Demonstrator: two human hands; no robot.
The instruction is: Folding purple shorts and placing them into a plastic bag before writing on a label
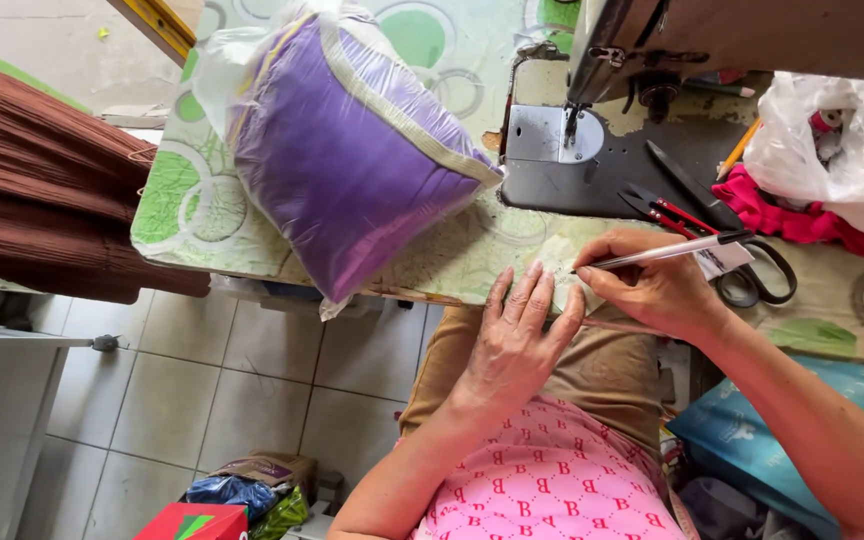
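My right hand (652, 290) grips a white pen (664, 251) with a black cap, its tip pointing left onto a small pale piece (556, 270) at the table's front edge. My left hand (517, 340) lies flat with fingers spread, pressing on that piece right beside the pen tip. Both hands rest over the edge of the green-patterned sewing table (192, 215), above my lap.
A purple cushion in clear plastic (347, 150) overhangs the table's front. The sewing machine (592, 110) stands behind the hands, with black scissors (727, 240) and a red-handled snipper (667, 212) by it. A white plastic bag (842, 150) and pink cloth (792, 220) sit right. Brown pleated fabric (32, 180) hangs left.
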